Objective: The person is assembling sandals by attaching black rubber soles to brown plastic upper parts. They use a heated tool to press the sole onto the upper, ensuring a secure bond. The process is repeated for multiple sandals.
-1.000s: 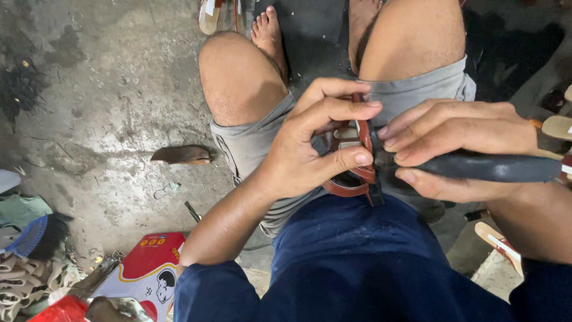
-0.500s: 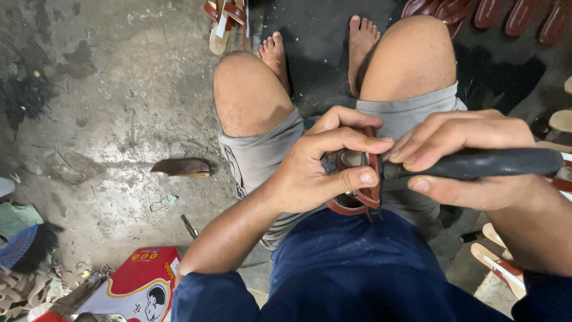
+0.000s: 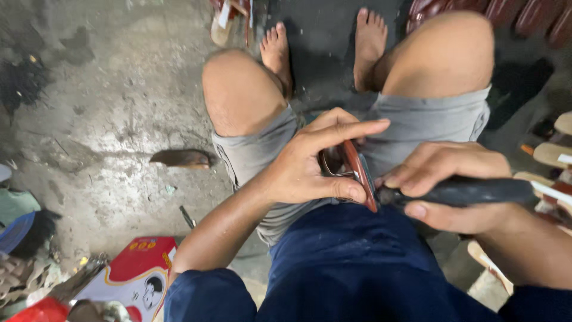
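left hand (image 3: pixel 310 170): closed around a reddish-brown sandal piece (image 3: pixel 357 173), thumb pressed on its edge, centre of frame over the lap
right hand (image 3: pixel 453 188): gripping a dark tool handle (image 3: pixel 471 192), tip against the sandal piece, right of centre
sandal piece: held on edge above grey shorts (image 3: pixel 417 122)
floor, left: brown scrap (image 3: pixel 182 158) lying apart; red-and-white box (image 3: pixel 134 280) at lower left
top of frame: bare feet (image 3: pixel 369 42)

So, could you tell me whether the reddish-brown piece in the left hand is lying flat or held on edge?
On edge: the left hand pinches the reddish-brown piece upright, its thin rim facing the camera.
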